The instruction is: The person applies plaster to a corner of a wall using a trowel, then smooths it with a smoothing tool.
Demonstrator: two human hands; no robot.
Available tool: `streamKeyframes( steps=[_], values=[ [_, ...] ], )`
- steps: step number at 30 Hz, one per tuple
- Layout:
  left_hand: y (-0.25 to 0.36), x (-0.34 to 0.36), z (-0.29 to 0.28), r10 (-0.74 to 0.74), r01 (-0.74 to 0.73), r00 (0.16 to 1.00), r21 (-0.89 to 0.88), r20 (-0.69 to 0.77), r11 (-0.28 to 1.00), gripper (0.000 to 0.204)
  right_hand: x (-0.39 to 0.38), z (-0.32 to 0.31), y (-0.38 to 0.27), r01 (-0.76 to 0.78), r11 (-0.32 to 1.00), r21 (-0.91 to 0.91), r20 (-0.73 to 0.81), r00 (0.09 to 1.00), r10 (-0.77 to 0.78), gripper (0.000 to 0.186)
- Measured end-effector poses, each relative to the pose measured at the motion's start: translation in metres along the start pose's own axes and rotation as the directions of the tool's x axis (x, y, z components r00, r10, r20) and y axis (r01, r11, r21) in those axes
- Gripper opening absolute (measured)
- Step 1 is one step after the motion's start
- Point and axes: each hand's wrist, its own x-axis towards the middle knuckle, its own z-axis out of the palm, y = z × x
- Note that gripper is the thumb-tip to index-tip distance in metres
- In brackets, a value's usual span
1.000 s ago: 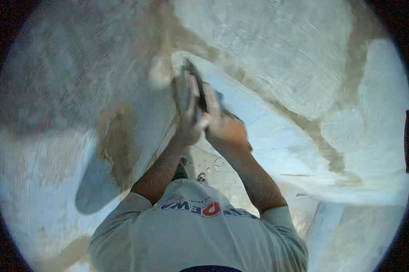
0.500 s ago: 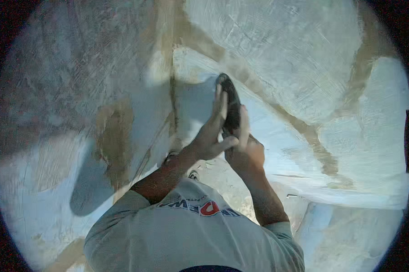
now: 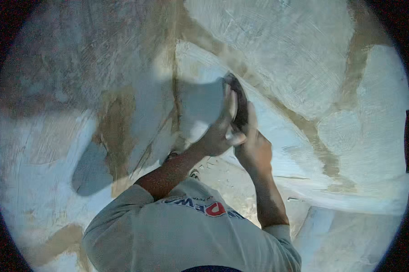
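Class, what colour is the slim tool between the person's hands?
The slim tool is dark, nearly black; the head view shows it best.

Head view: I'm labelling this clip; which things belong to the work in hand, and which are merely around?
In the work:
left hand, right hand
dark tool between them
probably the patchy wall

Merely around:
small light item, lower right, kind unclear
shoe, partly hidden

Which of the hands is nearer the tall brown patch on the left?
Left. The left hand is to the right of the tall brown patch; the right hand is farther right.
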Motion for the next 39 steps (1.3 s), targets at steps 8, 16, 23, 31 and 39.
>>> streamKeyframes(
  steps=[8,16,23,31,39],
  values=[
    [-0.001,0.000,0.031,0.091,-0.092,0.996,0.030,0.016,0.995,0.116,-0.025,0.000,0.022,0.019,0.995,0.102,-0.144,0.990,-0.004,0.083],
    [-0.028,-0.004,-0.068,0.036,-0.007,0.984,0.163,-0.175,0.987,0.112,0.061,0.029,-0.048,0.117,0.989,0.091,0.038,0.992,-0.120,0.055],
    [-0.011,0.004,-0.042,-0.022,0.047,0.985,0.142,-0.168,0.989,0.112,0.050,0.021,-0.024,0.121,0.993,-0.014,0.076,0.990,-0.119,0.054],
    [0.009,0.000,0.035,0.136,-0.124,0.985,0.111,-0.103,0.986,0.112,-0.025,-0.006,0.013,-0.088,0.996,-0.036,-0.032,0.996,0.086,0.048],
    [-0.002,0.004,-0.070,0.038,0.056,0.969,0.367,-0.244,0.928,0.105,0.062,0.016,-0.051,0.197,0.980,-0.040,-0.066,0.978,-0.199,0.040]
  ],
)
